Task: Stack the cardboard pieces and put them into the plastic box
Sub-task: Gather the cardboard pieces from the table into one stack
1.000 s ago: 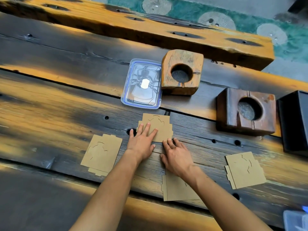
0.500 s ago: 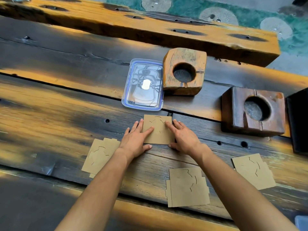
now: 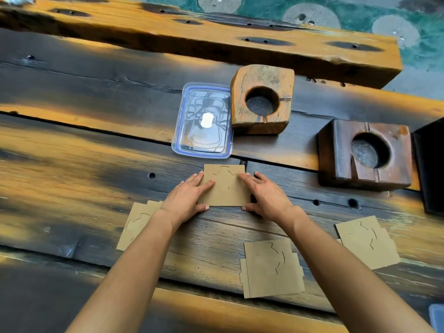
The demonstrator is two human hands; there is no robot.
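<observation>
L hand [image 3: 185, 200] & R hand [image 3: 266, 195], fingers straight, press cardboard stack [image 3: 225, 191] from both sides, gripping nothing; plastic box [image 3: 201, 155] just beyond, slightly L, long axis pointing away, L hand nearer.

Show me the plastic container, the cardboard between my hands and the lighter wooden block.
plastic container [image 3: 203, 121]: head view, central white label
cardboard [image 3: 225, 188]: head view, top sheet's middle
lighter wooden block [image 3: 262, 102]: head view, round hollow
</observation>
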